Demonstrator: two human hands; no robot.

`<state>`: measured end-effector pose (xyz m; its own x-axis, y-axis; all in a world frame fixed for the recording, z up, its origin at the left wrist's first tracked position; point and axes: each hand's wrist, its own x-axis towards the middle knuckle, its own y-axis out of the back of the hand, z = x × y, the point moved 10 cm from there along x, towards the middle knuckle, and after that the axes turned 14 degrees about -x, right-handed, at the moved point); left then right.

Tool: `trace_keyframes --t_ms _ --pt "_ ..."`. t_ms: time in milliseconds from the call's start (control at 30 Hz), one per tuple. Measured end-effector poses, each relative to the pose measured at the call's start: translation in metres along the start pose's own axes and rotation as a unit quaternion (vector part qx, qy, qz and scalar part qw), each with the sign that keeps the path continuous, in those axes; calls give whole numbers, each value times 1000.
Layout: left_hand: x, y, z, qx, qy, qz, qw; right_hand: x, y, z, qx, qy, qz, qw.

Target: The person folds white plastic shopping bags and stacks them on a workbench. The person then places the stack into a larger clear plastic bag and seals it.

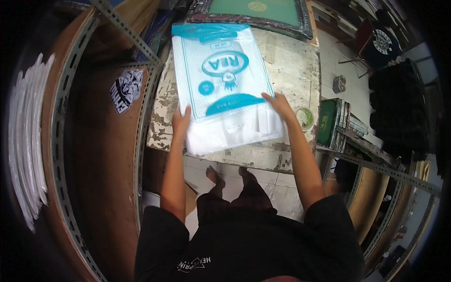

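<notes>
A large clear plastic pack (221, 84) with white contents and a teal printed label lies on a worn, paint-stained table (293, 70). My left hand (181, 123) grips the pack's near left edge. My right hand (278, 104) holds its near right side, fingers spread on top. The near end of the pack, holding white folded sheets (235, 131), reaches toward the table's front edge.
A green-meshed printing frame (256, 14) lies at the table's far end. A roll of tape (305, 117) sits at the right edge. Metal-angle shelving with wooden boards (94, 141) stands left; stacked frames (336, 122) and dark garments (399, 108) are right. My bare feet (230, 176) stand on tiles.
</notes>
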<state>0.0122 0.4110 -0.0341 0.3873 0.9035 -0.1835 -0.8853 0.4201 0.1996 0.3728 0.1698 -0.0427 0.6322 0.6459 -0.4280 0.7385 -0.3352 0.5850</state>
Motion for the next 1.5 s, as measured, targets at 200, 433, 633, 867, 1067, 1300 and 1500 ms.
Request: trace_keyframes --t_ms 200,433,633,867,1067,1300,1500 --pt "-45 -14 -30 -236 211 -72 946 -30 -1 31 172 -70 -54 981" --pt "-44 12 -24 111 15 38 993 -36 7 9 -9 5 -19 1000" --pt "-16 -6 -7 -99 81 -12 992 -14 9 18 -52 -48 15 997" --pt "-30 10 -64 -125 112 20 986 -23 -5 32 132 -11 -101 986" --pt "7 17 1 14 113 15 993 3 20 -10 92 -40 -4 995" --pt "-15 15 2 -222 205 -45 952 15 6 -15 141 -9 3 990" --pt "12 -1 11 -237 124 -51 962 38 3 -20 129 -2 -18 991"
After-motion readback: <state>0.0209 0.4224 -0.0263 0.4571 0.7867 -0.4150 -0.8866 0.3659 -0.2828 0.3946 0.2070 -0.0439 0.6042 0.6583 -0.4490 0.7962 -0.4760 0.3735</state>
